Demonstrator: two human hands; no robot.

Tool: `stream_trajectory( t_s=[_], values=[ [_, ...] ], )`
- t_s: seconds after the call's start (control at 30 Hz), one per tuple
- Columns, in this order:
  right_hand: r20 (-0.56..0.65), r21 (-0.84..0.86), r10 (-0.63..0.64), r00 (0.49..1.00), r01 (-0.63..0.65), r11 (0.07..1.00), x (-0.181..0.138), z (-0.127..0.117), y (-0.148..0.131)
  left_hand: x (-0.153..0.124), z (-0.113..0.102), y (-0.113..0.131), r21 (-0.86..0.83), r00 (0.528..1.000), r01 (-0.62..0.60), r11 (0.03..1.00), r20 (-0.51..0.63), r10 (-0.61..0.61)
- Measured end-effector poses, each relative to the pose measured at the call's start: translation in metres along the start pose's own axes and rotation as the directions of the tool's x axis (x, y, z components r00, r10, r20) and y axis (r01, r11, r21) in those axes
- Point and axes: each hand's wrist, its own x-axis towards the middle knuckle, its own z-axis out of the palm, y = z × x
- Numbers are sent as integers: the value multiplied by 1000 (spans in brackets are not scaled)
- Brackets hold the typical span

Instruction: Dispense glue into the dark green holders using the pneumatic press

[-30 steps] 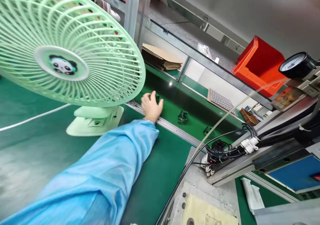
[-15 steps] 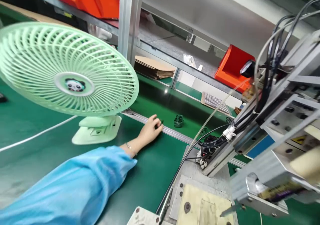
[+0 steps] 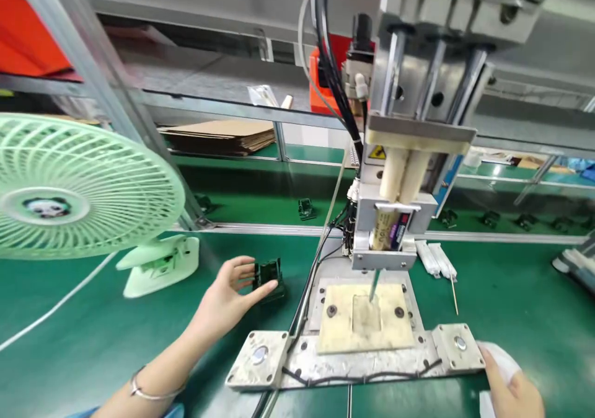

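In the head view, my left hand (image 3: 231,295) grips a small dark plastic part (image 3: 268,276) with an open, frame-like shape, thumb on its near side and fingers behind it. The part is just above the green tabletop, left of the dispensing press. At the lower right, my right hand (image 3: 514,393) is closed on a white wipe (image 3: 499,362), close to the press's right button block (image 3: 459,346). Between both hands lies the cream fixture plate (image 3: 339,334) with a shallow recess. A thin nozzle (image 3: 374,284) points down over it from a double adhesive cartridge (image 3: 389,229).
A green fan (image 3: 93,188) stands at the left. Behind the metal rail, several dark parts, one of them (image 3: 305,209), sit on a green belt. White tubes (image 3: 434,258) and a thin stick lie right of the press. Cables run along its left side.
The view has swung right, bringing the press to the centre and my right hand into sight. My left hand has come back from the rail and now holds a dark plastic part.
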Motion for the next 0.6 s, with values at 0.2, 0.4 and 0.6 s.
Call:
stream_trajectory(
  t_s=[0.2,0.4,0.6],
  values=[
    [92,-3,157,983,-157,988,12,-4,-5,-52,28,103,-91,772,372,924,582,-253],
    [73,71,76,994,-81,994,7,-2,-19,-80,87,136,-53,561,469,881,789,-251],
    [67,171,63,996,-74,983,4,-1,-13,-65,115,120,-164,671,342,925,732,-119]
  ],
)
